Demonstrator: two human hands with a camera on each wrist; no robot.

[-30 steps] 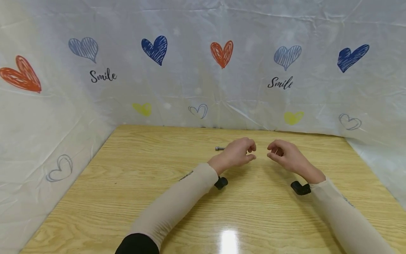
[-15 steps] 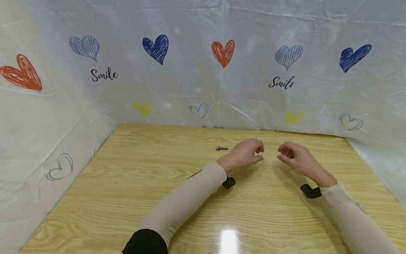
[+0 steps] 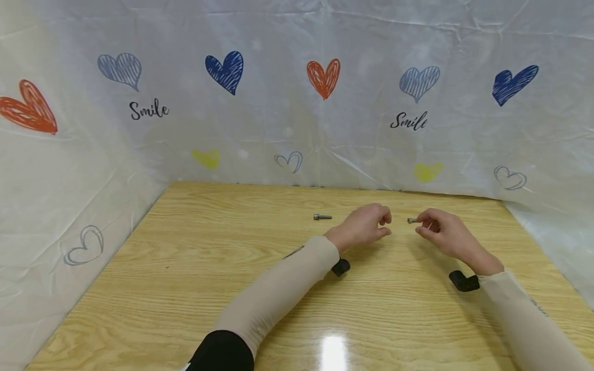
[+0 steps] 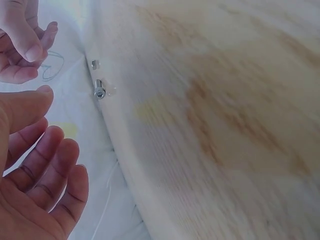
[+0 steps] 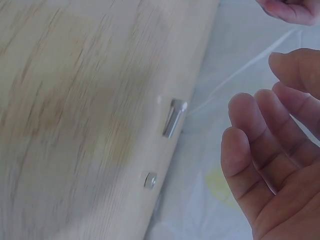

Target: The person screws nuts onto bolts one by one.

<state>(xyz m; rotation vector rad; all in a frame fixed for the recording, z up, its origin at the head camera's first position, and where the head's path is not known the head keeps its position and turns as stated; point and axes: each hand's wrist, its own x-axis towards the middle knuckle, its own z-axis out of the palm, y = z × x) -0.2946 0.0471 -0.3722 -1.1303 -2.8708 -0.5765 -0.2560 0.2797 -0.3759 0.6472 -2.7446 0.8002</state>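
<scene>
Head view: your left hand (image 3: 362,224) and right hand (image 3: 446,234) have shifted right, each parted, holding nothing. This partly uncovers a second bolt (image 3: 410,220) beside the right hand; the first bolt (image 3: 322,217) lies left of the left hand, both loose on the table (image 3: 185,257).

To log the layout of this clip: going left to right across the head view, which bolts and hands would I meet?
fully visible bolt → left hand → partly hidden bolt → right hand
</scene>
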